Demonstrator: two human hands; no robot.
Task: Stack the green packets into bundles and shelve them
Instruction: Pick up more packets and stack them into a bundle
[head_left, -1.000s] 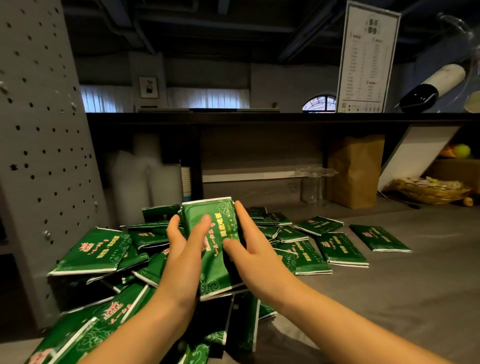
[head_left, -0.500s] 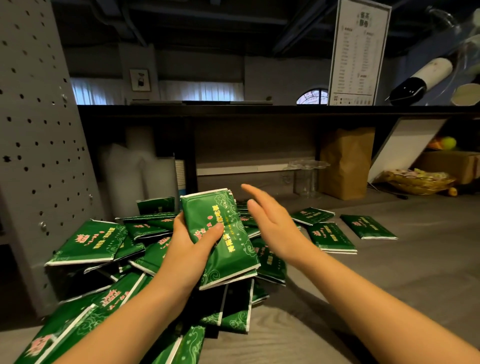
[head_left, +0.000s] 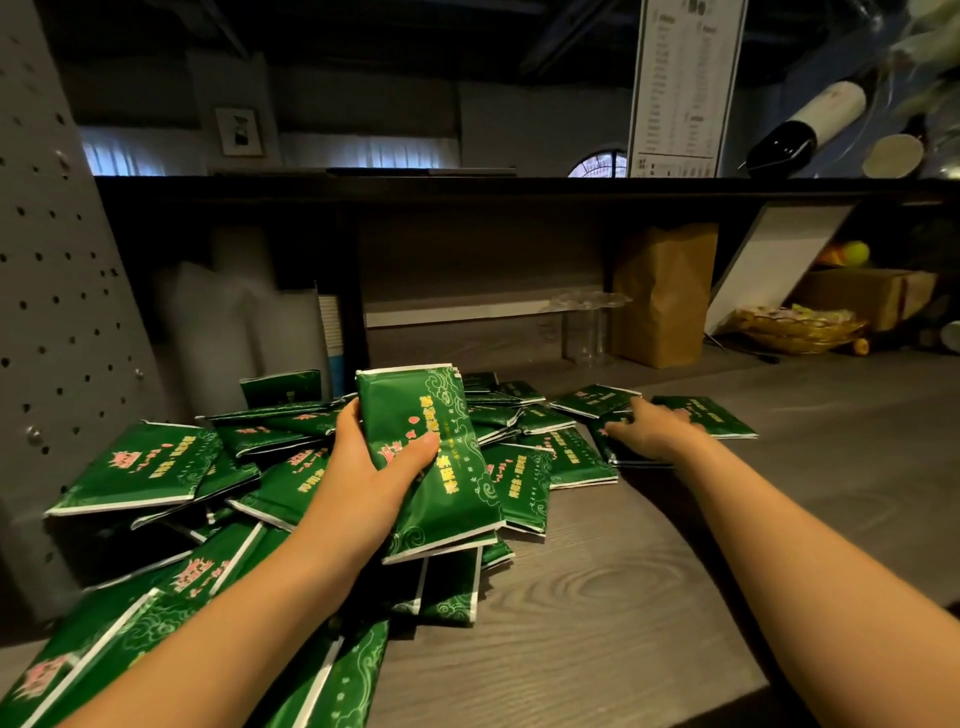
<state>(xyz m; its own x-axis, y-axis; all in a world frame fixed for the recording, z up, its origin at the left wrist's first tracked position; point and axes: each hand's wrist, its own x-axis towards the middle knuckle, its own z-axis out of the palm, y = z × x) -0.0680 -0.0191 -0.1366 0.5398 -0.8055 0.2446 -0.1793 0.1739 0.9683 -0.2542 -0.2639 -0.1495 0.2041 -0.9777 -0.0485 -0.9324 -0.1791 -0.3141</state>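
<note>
Packets of this kind look light, flat and a little soft to me, and their glossy green film will probably slip, one face on another. My left hand (head_left: 363, 467) grips a small bundle (head_left: 441, 457) of them above the heap (head_left: 156, 467), with the thumb across the printed front and the fingers behind. The bundle is tilted and its edges are not all flush. I judge that a hold at the middle of the long sides, squeezing across the width, keeps the layers together. A hold at one sealed end would let them fan out.

My right hand (head_left: 649, 431) reaches to the right, its fingers nearly straight and lying on a loose packet (head_left: 618, 457) that is flat on the wooden table (head_left: 623, 597). It does not pinch it. A flat packet is hard to lift from a flat top, so I would drag it first and get a finger under one edge.

The heap leans toward a pegboard panel (head_left: 52, 312) on the left. Behind it is the shelf bay (head_left: 467, 270), where clear plastic cups (head_left: 587, 327) and a brown paper bag (head_left: 665, 296) stand on the right side. The heap lies between me and the bay, so I think a bundle must be carried over it.
</note>
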